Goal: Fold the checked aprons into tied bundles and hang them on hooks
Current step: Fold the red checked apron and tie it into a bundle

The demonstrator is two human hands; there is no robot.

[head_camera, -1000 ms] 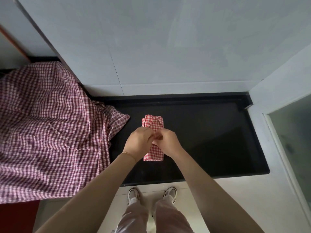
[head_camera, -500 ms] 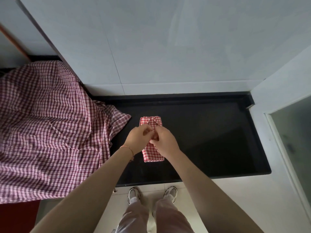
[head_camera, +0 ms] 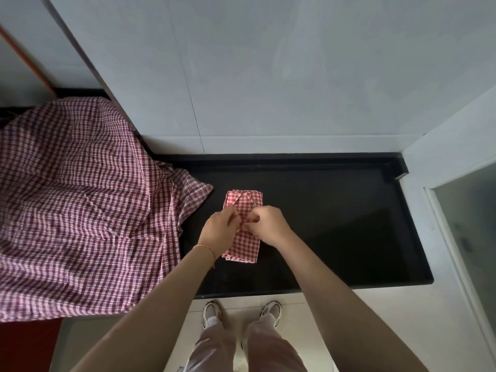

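A small red-and-white checked apron [head_camera: 244, 247], folded into a narrow bundle, lies on the black counter [head_camera: 335, 224]. Both hands meet over its middle. My left hand [head_camera: 218, 232] pinches a strap or fold of the cloth on the left side. My right hand [head_camera: 268, 224] pinches the cloth or strap right beside it. The fingertips hide what lies between them, so a knot cannot be made out. The bundle's far end shows a folded-over flap.
A large dark-red checked cloth [head_camera: 80, 210] is draped over something at the left and spills onto the counter's left end. A white tiled wall [head_camera: 268, 76] rises behind. At the right stands a white frame with a glass panel [head_camera: 472, 237]. My feet show below the counter's front edge.
The two hands have parted slightly over the bundle's middle, the right hand shifting a little to the right. The bundle stays in place on the counter.
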